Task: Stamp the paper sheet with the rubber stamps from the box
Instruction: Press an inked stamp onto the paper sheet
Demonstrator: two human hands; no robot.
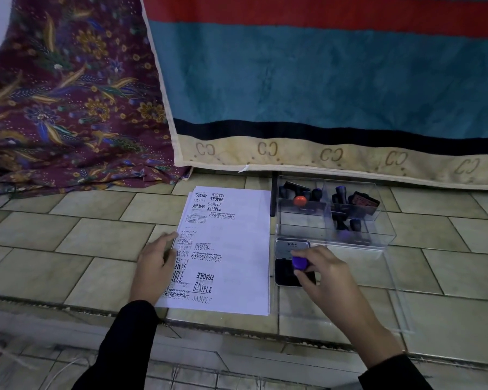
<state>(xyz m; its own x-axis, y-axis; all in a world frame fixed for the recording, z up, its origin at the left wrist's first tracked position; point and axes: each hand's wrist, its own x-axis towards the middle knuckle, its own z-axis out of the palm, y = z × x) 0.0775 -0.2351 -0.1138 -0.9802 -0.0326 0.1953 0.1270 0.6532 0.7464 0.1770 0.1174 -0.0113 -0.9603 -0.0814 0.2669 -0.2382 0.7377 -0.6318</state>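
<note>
Far left, a maroon floral cloth (68,102) draped down onto the tiled floor (76,229). Next, the left hand (155,263) in a dark sleeve (124,344), laid flat on the left edge of the paper sheet (237,243) — fingers (168,238) spread loosely and pressing down, holding nothing. On the floor in the middle, the sheet itself, topmost of a thin stack, already crowded with black impressions: AIR MAIL, FRAGILE, SAMPLE, several upside down from this view. Just beside its right edge, an open ink pad (286,274) with the lid (290,246) raised at the far side. Over the dark pad, the right hand (327,274), fingers closed round a purple-handled stamp (299,263), handle knob toward the camera; whether the stamp face touches the ink, impossible to tell. Beyond the pad, a clear plastic box (378,235) with compartments — more rubber stamps (347,206) inside, dark handles, one with an orange knob (300,200). Behind everything on the right, a hanging striped blanket (321,80) of red, teal and black with a cream border.
</note>
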